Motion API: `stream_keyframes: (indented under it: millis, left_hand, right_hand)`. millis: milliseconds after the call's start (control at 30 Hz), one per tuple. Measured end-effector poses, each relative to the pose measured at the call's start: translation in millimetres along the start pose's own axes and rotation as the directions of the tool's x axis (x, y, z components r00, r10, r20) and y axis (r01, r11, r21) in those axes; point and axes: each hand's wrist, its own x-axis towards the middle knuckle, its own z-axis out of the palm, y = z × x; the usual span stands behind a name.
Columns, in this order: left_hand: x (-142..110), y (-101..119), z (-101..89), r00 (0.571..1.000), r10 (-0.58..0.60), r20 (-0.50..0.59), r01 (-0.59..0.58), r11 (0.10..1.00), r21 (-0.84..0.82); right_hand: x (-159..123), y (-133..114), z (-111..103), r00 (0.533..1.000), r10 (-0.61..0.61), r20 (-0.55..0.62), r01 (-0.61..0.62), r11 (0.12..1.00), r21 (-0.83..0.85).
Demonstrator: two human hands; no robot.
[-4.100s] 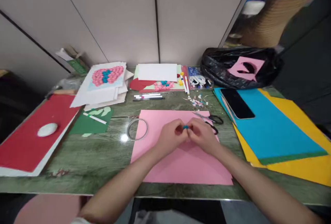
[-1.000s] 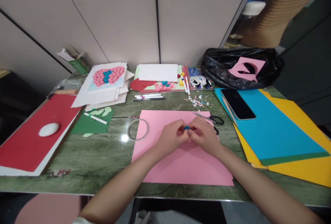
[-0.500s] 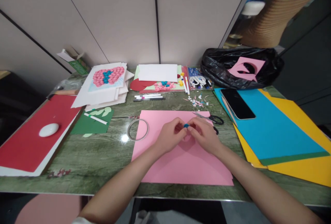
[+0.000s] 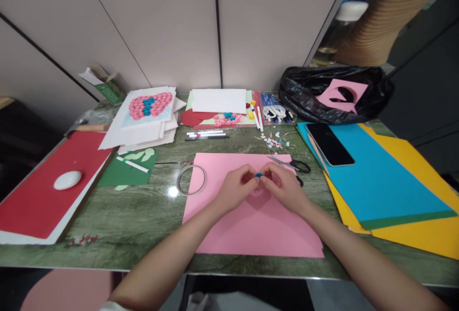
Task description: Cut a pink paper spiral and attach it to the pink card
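Note:
My left hand and my right hand meet fingertip to fingertip over a sheet of pink paper. Pinched between them is a small blue paper piece, mostly covered by the fingers; it looks rolled or curled. Scissors with black handles lie beside my right hand, partly behind it. To the left, a roll of narrow tape or a thin ring overlaps the pink sheet's edge.
Blue paper with a phone lies right. Behind are paper scraps, pens and a black plastic bag. Left are a picture with pink and blue paper balls, green paper, red paper and a white mouse.
Both hands stay in the same place with the blue paper piece between them. Only the fingers and thumbs shift slightly around it.

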Motion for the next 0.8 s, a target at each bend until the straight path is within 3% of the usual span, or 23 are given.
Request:
stream_keyframes:
  millis: [467,800]
  left_hand:
    - [-0.8,-0.7,0.0,1.0,0.0,0.017,0.001,0.999,-0.04]
    - [-0.8,1.4,0.0,1.0,-0.009,0.005,0.009,1.0,0.006]
  right_hand:
    - [1.5,0.4,-0.2,1.0,-0.002,0.016,0.001,0.999,0.051]
    - [1.7,1.6,-1.9,0.998,0.0,0.057,0.002,1.0,-0.026]
